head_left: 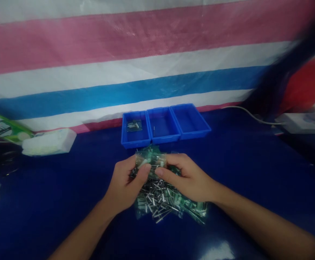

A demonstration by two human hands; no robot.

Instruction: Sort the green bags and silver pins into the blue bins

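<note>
A small clear plastic bag [152,161] is stretched between my two hands, with small parts inside that are too blurred to tell. My left hand [128,182] pinches its left side, thumb on top. On its right side, my right hand [186,177] grips it the same way. Below and behind the hands lies a pile of loose metal pins [160,198]. Several greenish clear bags [196,207] with parts in them lie around and among the pins.
Three joined blue trays [164,139] stand beyond the pile; the left one holds a small bag [134,125], the middle one a single pin [154,131]. A white packet [50,142] lies at the left. A power strip [306,123] with a cable is at the right.
</note>
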